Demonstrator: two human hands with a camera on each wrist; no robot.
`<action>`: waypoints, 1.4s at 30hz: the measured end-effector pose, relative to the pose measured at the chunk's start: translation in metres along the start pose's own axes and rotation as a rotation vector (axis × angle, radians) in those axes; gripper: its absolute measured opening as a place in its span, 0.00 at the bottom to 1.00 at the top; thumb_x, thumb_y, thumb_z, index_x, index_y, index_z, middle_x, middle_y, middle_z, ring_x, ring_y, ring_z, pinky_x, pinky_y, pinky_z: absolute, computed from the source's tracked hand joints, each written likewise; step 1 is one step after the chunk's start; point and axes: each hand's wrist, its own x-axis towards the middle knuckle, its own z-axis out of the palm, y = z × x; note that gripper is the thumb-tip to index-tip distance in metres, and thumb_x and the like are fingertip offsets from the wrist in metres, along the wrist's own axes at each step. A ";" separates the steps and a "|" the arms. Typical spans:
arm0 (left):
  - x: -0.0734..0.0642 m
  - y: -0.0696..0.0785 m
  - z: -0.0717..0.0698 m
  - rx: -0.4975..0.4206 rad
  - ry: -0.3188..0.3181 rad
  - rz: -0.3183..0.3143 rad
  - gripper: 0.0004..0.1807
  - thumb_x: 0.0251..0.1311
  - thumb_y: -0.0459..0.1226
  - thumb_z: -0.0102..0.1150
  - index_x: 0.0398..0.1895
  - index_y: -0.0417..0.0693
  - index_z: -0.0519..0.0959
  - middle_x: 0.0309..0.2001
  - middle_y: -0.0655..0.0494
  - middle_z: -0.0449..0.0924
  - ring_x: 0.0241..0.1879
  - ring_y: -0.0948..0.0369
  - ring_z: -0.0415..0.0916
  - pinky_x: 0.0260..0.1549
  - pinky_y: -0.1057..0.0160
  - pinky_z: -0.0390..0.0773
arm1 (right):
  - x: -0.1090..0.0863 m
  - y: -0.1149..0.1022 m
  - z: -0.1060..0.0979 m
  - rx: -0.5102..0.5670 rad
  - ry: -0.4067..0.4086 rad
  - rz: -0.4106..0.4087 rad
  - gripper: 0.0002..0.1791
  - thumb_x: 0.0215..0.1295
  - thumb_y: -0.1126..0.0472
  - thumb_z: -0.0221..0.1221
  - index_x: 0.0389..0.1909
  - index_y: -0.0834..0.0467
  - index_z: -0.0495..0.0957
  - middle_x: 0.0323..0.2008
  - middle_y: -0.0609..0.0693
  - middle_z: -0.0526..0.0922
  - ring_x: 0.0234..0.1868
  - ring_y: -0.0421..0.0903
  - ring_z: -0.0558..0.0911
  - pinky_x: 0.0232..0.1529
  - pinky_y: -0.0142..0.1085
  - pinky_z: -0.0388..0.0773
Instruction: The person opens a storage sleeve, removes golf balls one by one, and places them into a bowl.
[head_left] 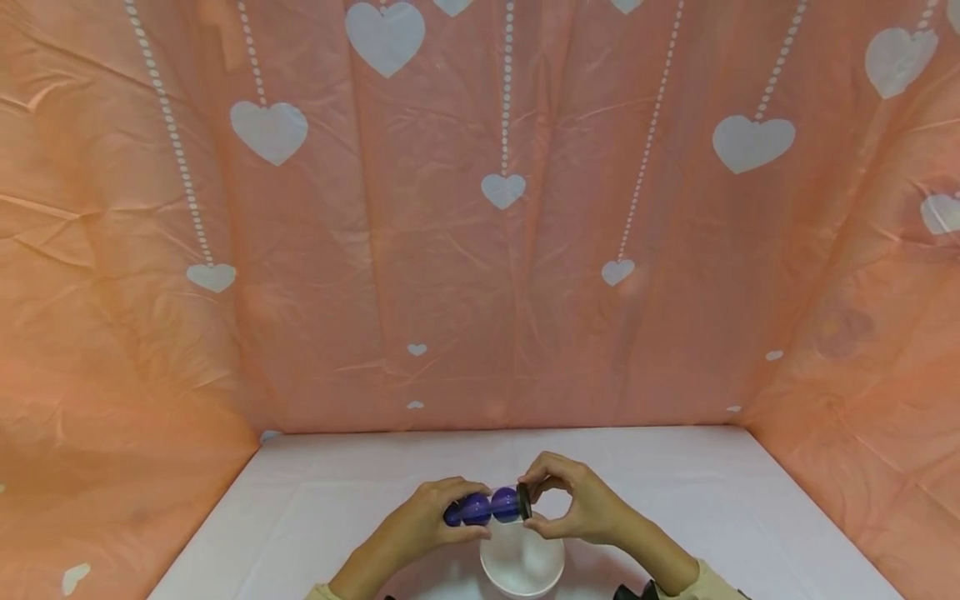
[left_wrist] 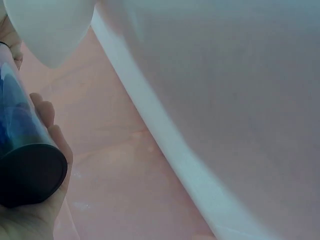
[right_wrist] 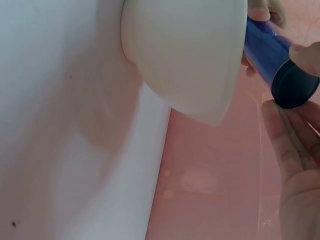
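A clear tube with purple balls inside is held up off the table, lying roughly sideways between the person's two hands. The left hand grips it near one end, fingers along one side and thumb along the other; from the left wrist, that black end shows over the palm. The right hand pinches the dark cap at the other end between thumb and fingertips, leaving a rounded gap behind. A white bowl stands upright on the table just under the tube, which hides part of its far rim in the head view; I cannot tell whether the two touch. Beige sleeves show at the bottom edge. An orange-pink cloth printed with white hearts hangs behind the table and along both sides.
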 end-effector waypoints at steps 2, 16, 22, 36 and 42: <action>0.000 0.000 0.000 0.000 0.003 0.004 0.23 0.63 0.48 0.77 0.58 0.50 0.84 0.42 0.59 0.86 0.39 0.74 0.76 0.37 0.73 0.79 | 0.000 0.000 0.001 -0.010 0.006 -0.001 0.26 0.55 0.74 0.78 0.52 0.61 0.79 0.47 0.54 0.84 0.43 0.47 0.88 0.45 0.41 0.89; 0.000 0.001 -0.002 -0.011 -0.010 -0.007 0.24 0.64 0.48 0.76 0.58 0.49 0.85 0.43 0.58 0.87 0.39 0.74 0.76 0.37 0.73 0.80 | 0.002 -0.002 -0.002 0.010 -0.024 -0.013 0.26 0.55 0.76 0.76 0.53 0.61 0.78 0.48 0.55 0.84 0.45 0.49 0.88 0.47 0.43 0.89; 0.001 0.002 -0.001 -0.030 -0.016 0.000 0.24 0.64 0.47 0.77 0.59 0.48 0.84 0.43 0.57 0.87 0.38 0.75 0.76 0.36 0.74 0.80 | 0.001 -0.001 -0.003 0.026 -0.037 -0.007 0.26 0.55 0.76 0.76 0.53 0.62 0.78 0.48 0.56 0.83 0.45 0.50 0.88 0.48 0.43 0.89; -0.001 -0.001 -0.002 0.000 0.016 0.013 0.24 0.62 0.46 0.78 0.58 0.49 0.85 0.43 0.58 0.88 0.40 0.73 0.79 0.40 0.71 0.82 | -0.002 0.004 -0.006 0.108 -0.052 -0.021 0.28 0.55 0.80 0.72 0.57 0.65 0.77 0.50 0.63 0.82 0.49 0.53 0.87 0.51 0.46 0.88; -0.002 -0.003 -0.003 0.012 0.043 -0.008 0.25 0.62 0.47 0.78 0.59 0.49 0.85 0.47 0.56 0.89 0.45 0.69 0.83 0.45 0.65 0.85 | -0.002 0.006 -0.007 0.080 -0.029 0.030 0.30 0.61 0.77 0.72 0.63 0.64 0.75 0.56 0.61 0.82 0.54 0.52 0.86 0.54 0.44 0.87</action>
